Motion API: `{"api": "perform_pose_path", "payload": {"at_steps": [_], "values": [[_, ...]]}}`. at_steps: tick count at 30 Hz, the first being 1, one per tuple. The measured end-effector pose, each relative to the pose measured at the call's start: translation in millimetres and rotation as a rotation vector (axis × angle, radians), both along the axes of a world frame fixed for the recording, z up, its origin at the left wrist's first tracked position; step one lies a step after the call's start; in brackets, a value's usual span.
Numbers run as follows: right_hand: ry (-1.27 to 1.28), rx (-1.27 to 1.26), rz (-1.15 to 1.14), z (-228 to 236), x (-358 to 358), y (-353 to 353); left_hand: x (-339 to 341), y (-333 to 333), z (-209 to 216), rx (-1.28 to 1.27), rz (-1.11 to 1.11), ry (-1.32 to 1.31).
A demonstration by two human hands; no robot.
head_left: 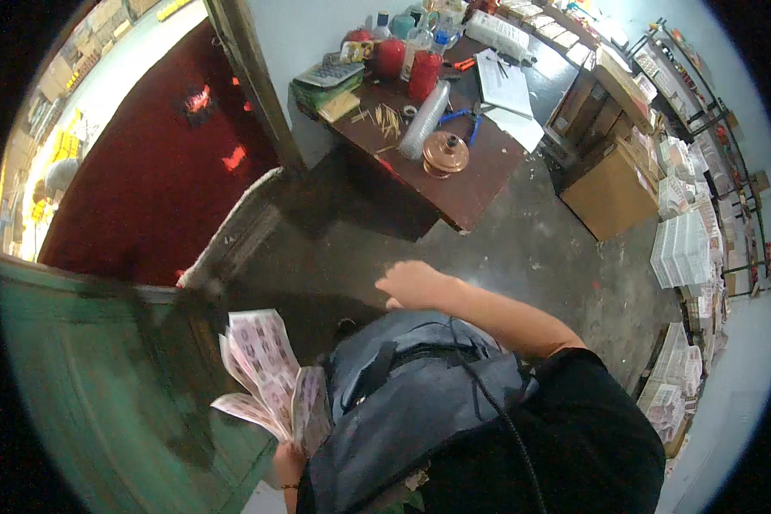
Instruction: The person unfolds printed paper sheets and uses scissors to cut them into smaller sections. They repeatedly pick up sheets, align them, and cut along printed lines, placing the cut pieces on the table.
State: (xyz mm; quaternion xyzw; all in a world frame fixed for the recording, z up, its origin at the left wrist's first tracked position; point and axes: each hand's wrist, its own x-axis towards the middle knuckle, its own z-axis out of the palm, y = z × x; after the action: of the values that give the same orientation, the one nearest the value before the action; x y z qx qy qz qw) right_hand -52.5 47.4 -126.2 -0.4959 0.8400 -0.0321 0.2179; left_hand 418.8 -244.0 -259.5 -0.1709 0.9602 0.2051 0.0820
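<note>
Several thin sheets of paper (270,360), pale pink and white with rows of small printed pictures, fan out at the lower left. My left hand (289,458) is closed round their bottom ends, partly hidden by the sheets and the grey bag. In front of my body sits that grey bag (428,360), with a dark cord across it. My right hand (411,285) is held over the floor just beyond the bag, fingers curled in and nothing visible in them. It is apart from the brown table (403,193) ahead.
On the table stand a copper-coloured lidded pot (445,155), a stack of clear cups (425,120), red jars and blue-handled pliers (475,124). A green door (103,368) and red carpet (146,171) lie left. A cardboard box (612,193) and white stacks (684,248) line the right.
</note>
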Motion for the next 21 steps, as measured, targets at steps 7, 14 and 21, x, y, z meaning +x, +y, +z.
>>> {"api": "perform_pose_path", "payload": {"at_steps": [7, 14, 21], "values": [[-0.666, 0.178, -0.209, -4.2, -1.7, -13.7, -173.2, -64.1, 245.2, -0.104, -0.275, 0.002], [-1.31, -0.562, -0.285, -17.2, 30.4, 15.2, -281.3, -36.8, 327.9, 0.118, -0.707, 0.189], [-1.483, -0.828, -0.618, -5.4, 70.4, 112.4, -351.1, 63.6, 344.7, -0.058, -1.166, 0.093]]}}
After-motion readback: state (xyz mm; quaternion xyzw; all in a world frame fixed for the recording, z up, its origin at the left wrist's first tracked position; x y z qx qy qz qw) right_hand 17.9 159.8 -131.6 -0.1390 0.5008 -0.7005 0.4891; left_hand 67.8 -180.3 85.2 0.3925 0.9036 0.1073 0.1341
